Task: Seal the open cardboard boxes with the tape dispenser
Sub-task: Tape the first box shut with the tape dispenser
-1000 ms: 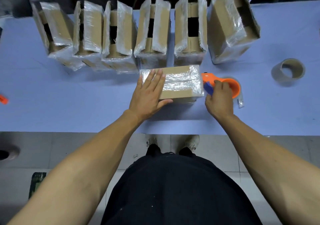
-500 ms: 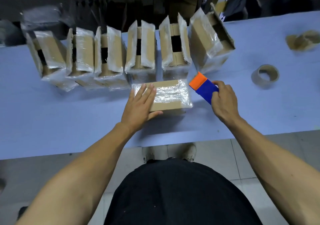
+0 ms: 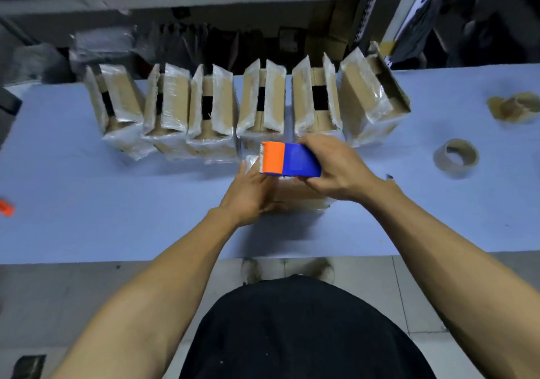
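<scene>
The right hand point(image 3: 336, 168) is wrapped tight around the orange-and-blue tape dispenser point(image 3: 287, 159), holding it just above the cardboard box point(image 3: 295, 194). The left hand point(image 3: 248, 194) lies flat, fingers spread, on that box's left side, directly below the dispenser's toothed edge.

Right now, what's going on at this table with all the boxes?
A person is taping up cardboard boxes. The right hand holds an orange and blue tape dispenser just above a box lying flat near the table's front edge, while the left hand steadies that box. Behind it, a row of six open boxes stands with flaps up. A spare tape roll sits off to the right on the blue table.
</scene>
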`<control>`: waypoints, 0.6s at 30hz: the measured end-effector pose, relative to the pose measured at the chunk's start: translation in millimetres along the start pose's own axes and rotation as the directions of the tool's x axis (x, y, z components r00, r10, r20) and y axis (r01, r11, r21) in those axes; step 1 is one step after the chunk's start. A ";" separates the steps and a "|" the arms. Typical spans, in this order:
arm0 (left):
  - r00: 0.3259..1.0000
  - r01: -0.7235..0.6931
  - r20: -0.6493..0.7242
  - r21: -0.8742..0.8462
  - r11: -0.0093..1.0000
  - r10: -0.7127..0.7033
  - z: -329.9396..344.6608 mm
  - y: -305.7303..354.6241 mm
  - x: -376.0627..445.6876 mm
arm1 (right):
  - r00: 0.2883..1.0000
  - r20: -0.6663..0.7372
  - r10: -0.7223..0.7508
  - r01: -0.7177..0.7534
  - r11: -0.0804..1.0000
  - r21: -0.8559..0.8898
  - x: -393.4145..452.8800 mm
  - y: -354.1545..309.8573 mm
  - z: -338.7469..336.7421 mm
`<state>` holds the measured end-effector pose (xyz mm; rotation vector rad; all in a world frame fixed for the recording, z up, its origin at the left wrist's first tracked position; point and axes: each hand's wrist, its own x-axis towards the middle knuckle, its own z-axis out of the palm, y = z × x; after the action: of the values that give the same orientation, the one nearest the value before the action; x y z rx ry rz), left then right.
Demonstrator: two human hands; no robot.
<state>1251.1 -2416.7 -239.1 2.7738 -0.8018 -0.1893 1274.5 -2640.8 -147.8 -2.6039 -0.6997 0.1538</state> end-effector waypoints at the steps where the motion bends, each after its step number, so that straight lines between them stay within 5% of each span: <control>1: 1.000 0.006 -0.015 -0.089 0.996 -0.007 -3.2 -5.5 -7.1 | 1.000 -0.001 0.016 -0.016 1.000 0.020 3.4 3.0 2.1; 3: 0.988 0.128 -0.050 -0.262 0.957 -0.146 -9.1 -11.2 -24.6 | 0.999 -0.002 0.035 -0.035 0.996 0.080 9.6 12.6 2.2; 5: 0.886 0.302 -0.158 -0.518 0.800 -0.436 -17.3 -6.3 -37.5 | 1.000 0.007 0.011 -0.011 0.992 0.124 12.4 19.5 1.0; 7: 0.673 0.342 -0.064 -0.856 0.387 -0.737 -37.4 7.3 -29.4 | 1.000 0.000 -0.024 0.024 0.992 0.126 14.9 22.1 1.7; 8: 0.630 0.295 0.090 -0.946 0.131 -0.771 -47.1 13.1 -18.9 | 0.999 -0.003 -0.034 0.034 0.991 0.126 16.6 22.2 2.6; 10: 0.680 0.249 0.360 -0.933 -0.260 -0.639 -61.4 22.2 1.8 | 0.999 -0.002 -0.048 0.048 0.991 0.126 19.8 22.7 4.2; 11: 0.706 0.248 0.430 -0.894 -0.373 -0.563 -65.1 26.2 8.9 | 0.998 0.001 -0.057 0.057 0.991 0.121 20.8 22.7 4.4; 15: 0.704 0.274 0.510 -0.837 -0.474 -0.494 -59.9 34.3 18.9 | 0.998 0.009 -0.061 0.060 0.992 0.114 18.5 24.5 7.0; 18: 0.670 0.299 0.462 -0.884 -0.358 -0.581 -55.7 30.1 16.4 | 0.997 0.016 -0.071 0.069 0.992 0.103 20.5 21.8 6.7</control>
<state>1260.3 -2439.1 -178.4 1.2112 0.6118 -0.4168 1300.7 -2644.9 -163.3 -2.4803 -0.7680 0.1886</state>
